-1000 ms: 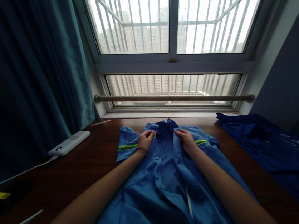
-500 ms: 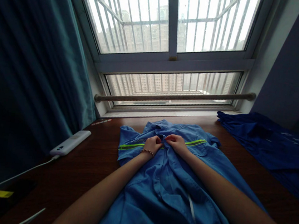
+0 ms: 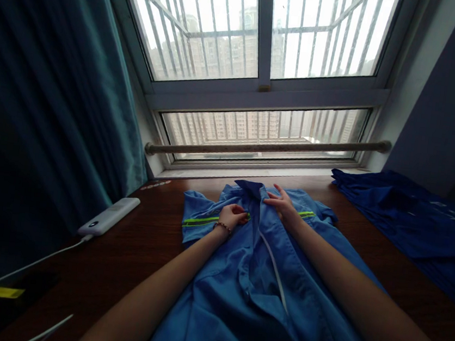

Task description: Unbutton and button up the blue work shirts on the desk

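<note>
A blue short-sleeved work shirt (image 3: 212,300) with yellow-green reflective stripes lies spread front up on the wooden surface, its collar toward the window. My left hand (image 3: 232,216), with a beaded bracelet at the wrist, is closed in a pinch on the front edge near the chest stripe. My right hand (image 3: 283,205) grips the other front edge just below the collar, some fingers raised and apart; its thumb is hidden. Between the hands the front panel stands up partly open, and a pale strip shows along its inner edge.
Dark blue folded clothing (image 3: 418,230) lies at the right. A white power bank (image 3: 109,216) with a white cable (image 3: 31,266) sits at the left, beside the teal curtain (image 3: 105,124). A horizontal rail (image 3: 266,148) crosses the barred window behind the shirt.
My right hand has moved slightly up and right from my left, its fingers spreading. The front panel and collar edge have lifted and turned, showing more of the pale strip.
</note>
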Tool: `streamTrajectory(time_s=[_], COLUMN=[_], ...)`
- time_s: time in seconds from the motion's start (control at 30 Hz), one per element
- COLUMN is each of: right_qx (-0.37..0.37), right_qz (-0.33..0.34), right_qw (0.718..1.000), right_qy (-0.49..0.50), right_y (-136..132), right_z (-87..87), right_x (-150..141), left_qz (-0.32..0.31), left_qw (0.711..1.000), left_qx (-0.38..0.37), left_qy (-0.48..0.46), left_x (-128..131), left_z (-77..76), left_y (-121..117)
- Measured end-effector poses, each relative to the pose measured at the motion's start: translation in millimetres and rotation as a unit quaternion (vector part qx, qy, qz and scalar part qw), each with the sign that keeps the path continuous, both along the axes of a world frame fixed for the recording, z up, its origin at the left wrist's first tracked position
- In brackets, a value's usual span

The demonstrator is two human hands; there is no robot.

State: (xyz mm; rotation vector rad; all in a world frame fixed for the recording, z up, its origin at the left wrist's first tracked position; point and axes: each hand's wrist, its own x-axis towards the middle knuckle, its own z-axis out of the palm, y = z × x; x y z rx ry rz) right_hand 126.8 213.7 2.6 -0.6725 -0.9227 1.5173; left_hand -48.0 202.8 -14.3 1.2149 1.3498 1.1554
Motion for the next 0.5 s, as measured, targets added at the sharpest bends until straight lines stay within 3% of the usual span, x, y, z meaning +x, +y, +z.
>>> streamTrajectory(time_s=[0.13, 0.23, 0.5], right_qx=[-0.061, -0.083, -0.064], right_qz=[-0.03, -0.016, 0.03], right_qw=[0.997, 0.995, 0.996], right_qy=[-0.031, -0.044, -0.053], right_y=[11, 14, 8], right_z=[-12.5, -19.0, -11.7], right_x=[12, 17, 15], left_qz=[-0.015, -0.026, -0.016], left_qw=[1.0, 0.999, 0.998], left_qx=[0.0, 0.002, 0.013], left_qy=[-0.019, -0.028, -0.056], left_x=[1, 0, -2], left_z=[-4.8, -5.0, 0.9], left_y=[0, 1, -1])
